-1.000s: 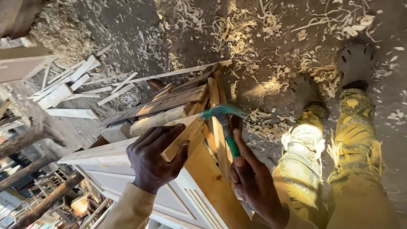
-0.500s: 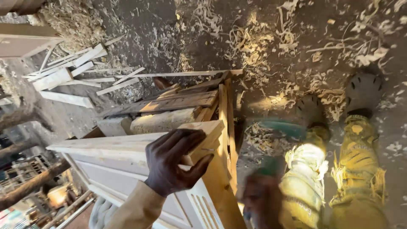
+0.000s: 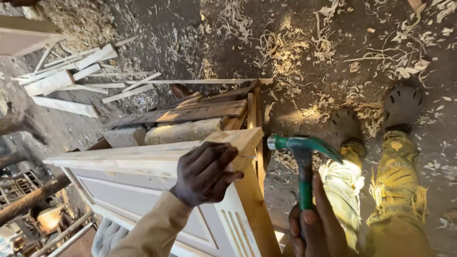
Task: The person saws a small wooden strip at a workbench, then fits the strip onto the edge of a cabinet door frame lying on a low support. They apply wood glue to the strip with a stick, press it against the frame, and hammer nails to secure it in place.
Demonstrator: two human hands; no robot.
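My left hand (image 3: 205,172) grips the end of a pale wooden rail (image 3: 143,157) on top of a panelled wooden frame (image 3: 143,200), fingers pinching a small nail (image 3: 247,157) against its end face. My right hand (image 3: 316,228) holds a green claw hammer (image 3: 301,145) by its handle. The hammer's face sits just right of the rail's end, close to the nail. My legs in yellow trousers (image 3: 395,190) and dark shoes stand to the right.
Rough planks and a block (image 3: 185,114) are stacked beyond the frame. Loose white slats (image 3: 66,81) lie at the upper left. Wood shavings (image 3: 314,43) cover the dirt floor. Logs and a metal rack (image 3: 24,195) sit at the lower left.
The hammer swung away to the right, blurred, and has come back level with the rail's end. My left hand has stayed on the rail. The view has shifted slightly.
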